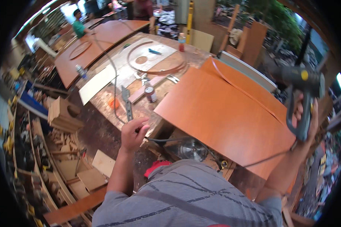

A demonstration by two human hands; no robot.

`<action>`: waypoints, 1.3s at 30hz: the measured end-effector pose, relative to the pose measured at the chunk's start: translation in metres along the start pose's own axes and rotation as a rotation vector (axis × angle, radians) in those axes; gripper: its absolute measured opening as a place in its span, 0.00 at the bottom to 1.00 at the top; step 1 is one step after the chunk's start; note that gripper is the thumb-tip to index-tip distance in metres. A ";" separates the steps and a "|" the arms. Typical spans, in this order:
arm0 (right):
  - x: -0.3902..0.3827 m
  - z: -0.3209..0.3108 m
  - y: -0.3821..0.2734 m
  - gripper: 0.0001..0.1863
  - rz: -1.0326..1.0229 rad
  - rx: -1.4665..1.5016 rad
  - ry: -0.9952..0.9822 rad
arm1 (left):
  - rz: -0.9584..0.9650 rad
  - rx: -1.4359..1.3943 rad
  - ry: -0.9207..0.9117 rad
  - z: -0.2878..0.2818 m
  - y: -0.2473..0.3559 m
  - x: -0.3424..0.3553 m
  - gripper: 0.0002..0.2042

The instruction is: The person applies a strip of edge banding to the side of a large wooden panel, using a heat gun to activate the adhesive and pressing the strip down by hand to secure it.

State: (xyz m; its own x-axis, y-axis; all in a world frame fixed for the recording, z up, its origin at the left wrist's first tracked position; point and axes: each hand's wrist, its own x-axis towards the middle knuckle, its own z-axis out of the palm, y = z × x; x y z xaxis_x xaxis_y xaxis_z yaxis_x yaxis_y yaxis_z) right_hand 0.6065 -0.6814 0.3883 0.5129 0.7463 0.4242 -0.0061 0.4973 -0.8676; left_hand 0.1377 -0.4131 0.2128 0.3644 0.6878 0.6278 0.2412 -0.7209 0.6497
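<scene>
My right hand (pixel 308 113) is wrapped round the handle of a dark heat gun (pixel 303 81), raised above the right end of an orange-brown wood panel (pixel 216 121). From the handle's base, a cord runs down across the panel. A thin edge strip (pixel 250 94) lies lengthwise over the panel. My left hand (pixel 134 134) is closed, with curled fingers, at the bench's near edge. A black cord (pixel 114 75) comes down over the bench to this hand and leaves on its other side. The hand hides where they meet.
On the workbench (pixel 102 89) are a can (pixel 150 94), a metal bracket (pixel 126 102), a curved wooden ring (pixel 163 72) and a bottle (pixel 182 41). A circular saw blade (pixel 193 150) sits close to my body. Another person (pixel 78 26) stands at a far table.
</scene>
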 end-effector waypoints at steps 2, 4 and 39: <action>-0.026 -0.029 -0.009 0.25 0.054 -0.201 0.054 | -0.022 -0.030 -0.130 0.001 0.008 0.007 0.11; -0.039 -0.017 0.014 0.32 -0.166 -0.447 0.164 | -0.003 0.046 -0.161 -0.003 0.019 0.007 0.11; 0.128 0.560 0.224 0.53 0.152 -0.473 -0.579 | -0.261 -0.388 -0.074 -0.354 -0.274 0.086 0.27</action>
State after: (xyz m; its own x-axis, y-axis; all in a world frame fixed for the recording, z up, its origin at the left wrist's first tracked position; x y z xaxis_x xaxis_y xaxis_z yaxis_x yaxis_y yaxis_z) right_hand 0.1902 -0.2268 0.3941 0.0025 0.9691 0.2466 0.3951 0.2256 -0.8905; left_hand -0.2156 -0.1261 0.2406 0.4027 0.8235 0.3996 -0.0160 -0.4301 0.9026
